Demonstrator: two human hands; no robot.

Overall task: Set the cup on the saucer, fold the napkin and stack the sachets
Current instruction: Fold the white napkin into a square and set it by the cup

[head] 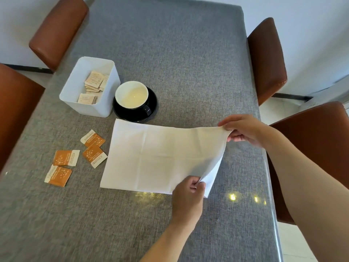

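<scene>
Just one cam here, head-mounted, wide-angle, looking forward and steeply down at the table (188, 53) from close above. Both forearms come in from the bottom edge, chairs (268, 59) bend around the sides. No second view to overlap with.

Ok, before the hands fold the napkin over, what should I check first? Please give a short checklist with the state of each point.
1. Right hand pinches the far right corner of the napkin: ok.
2. Left hand pinches the near right corner: ok.
3. Left part of the napkin lies flat on the table: ok.
4. Sachets lie clear of the napkin: not ok, one touches its left edge.
5. Cup sits on the saucer: ok.
6. Saucer clear of the napkin's far edge: cannot tell, they are very close.
</scene>
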